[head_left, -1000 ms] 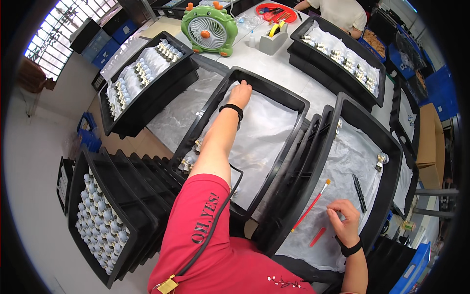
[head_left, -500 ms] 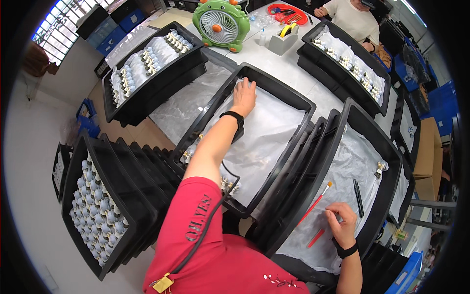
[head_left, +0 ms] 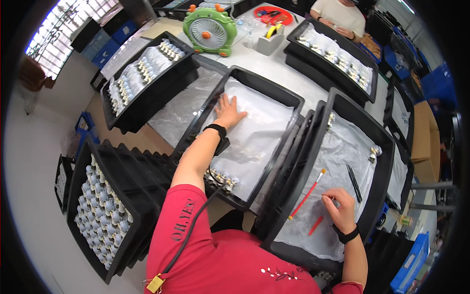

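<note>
My left hand lies with fingers spread on the white sheet lining the middle black tray. Small figurines with pale blue-grey tops stand in a row at this tray's near end, partly behind my left arm. Over the right-hand black tray my right hand is closed, thumb and forefinger drawn together; anything they hold is too small to make out. Near it lie a red-handled paintbrush, a short red stick and a black pen. One figurine rests by that tray's right wall.
Figurine-filled black trays stand at the back left, back right and, atop a stack, near left. Behind are a green fan, a tape dispenser and a red plate of tools. A person sits opposite.
My left hand has drawn back from the middle tray's far end toward me and left, its fingers now spread. My right hand stays closed near the same spot. The view has shifted slightly.
</note>
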Tool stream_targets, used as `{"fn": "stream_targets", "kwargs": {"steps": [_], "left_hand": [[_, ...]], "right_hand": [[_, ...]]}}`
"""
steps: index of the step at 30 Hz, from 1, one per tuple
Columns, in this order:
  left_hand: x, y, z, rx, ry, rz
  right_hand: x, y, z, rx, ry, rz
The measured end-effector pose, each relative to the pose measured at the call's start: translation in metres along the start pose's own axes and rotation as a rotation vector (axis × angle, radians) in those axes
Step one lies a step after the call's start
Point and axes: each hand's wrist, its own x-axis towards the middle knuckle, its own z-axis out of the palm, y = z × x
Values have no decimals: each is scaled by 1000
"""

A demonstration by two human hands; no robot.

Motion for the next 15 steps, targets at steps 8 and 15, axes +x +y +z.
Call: {"fn": "stream_targets", "kwargs": {"steps": [8,15], "left_hand": [[-57,59,23,89,13,626],[-78,67,42,233,-201,700]], "right_hand": [[-4,18,-3,57,-7,-30],[-16,18,4,79,-4,-43]]}}
